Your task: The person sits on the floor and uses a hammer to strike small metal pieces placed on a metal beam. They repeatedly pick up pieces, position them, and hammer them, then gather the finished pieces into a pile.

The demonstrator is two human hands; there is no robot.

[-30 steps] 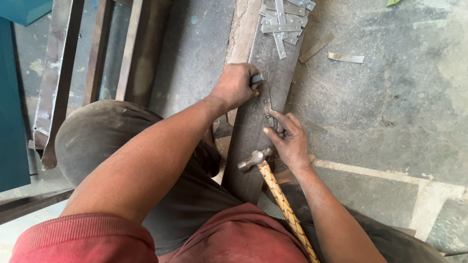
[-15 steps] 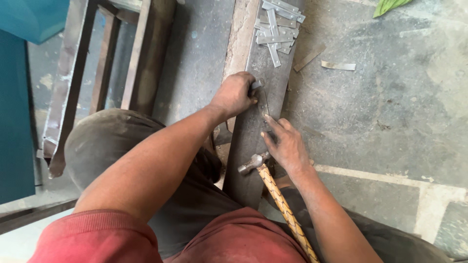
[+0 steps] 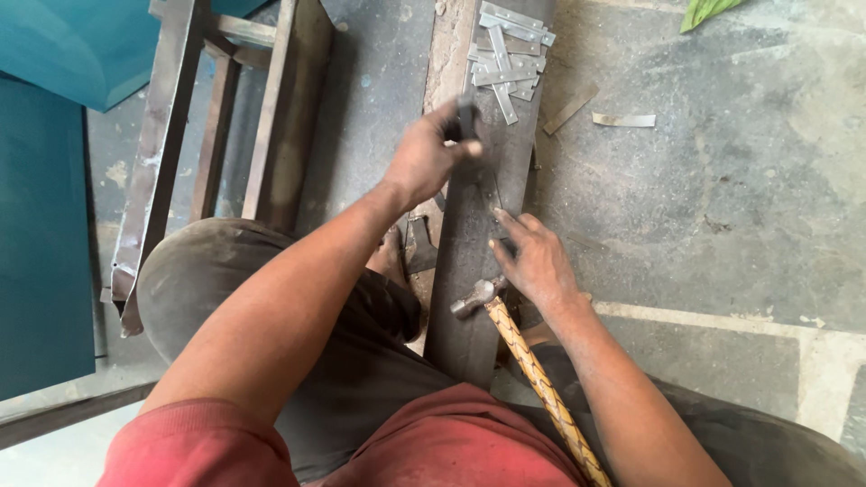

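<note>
My left hand (image 3: pixel 426 155) is closed around a small dark metal piece (image 3: pixel 466 115), held over the far part of a long dark steel bar (image 3: pixel 469 316) lying on the floor between my knees. My right hand (image 3: pixel 534 263) grips a hammer just behind its steel head (image 3: pixel 473 298). Its fingers stretch forward onto the bar. The hammer's yellow patterned handle (image 3: pixel 541 388) runs back under my forearm. A pile of several flat grey metal strips (image 3: pixel 507 52) rests at the far end of the bar.
Two loose metal strips (image 3: pixel 622 119) lie on the concrete floor (image 3: pixel 722 198) to the right. Rusty angle-iron frames (image 3: pixel 271 108) stand to the left, beside a teal painted object (image 3: pixel 45 225). A green leaf (image 3: pixel 705 11) shows at the top right.
My left hand has moved off the bar's left edge and further along it, with the small dark piece in its fingers. My right hand and the hammer have stayed in place.
</note>
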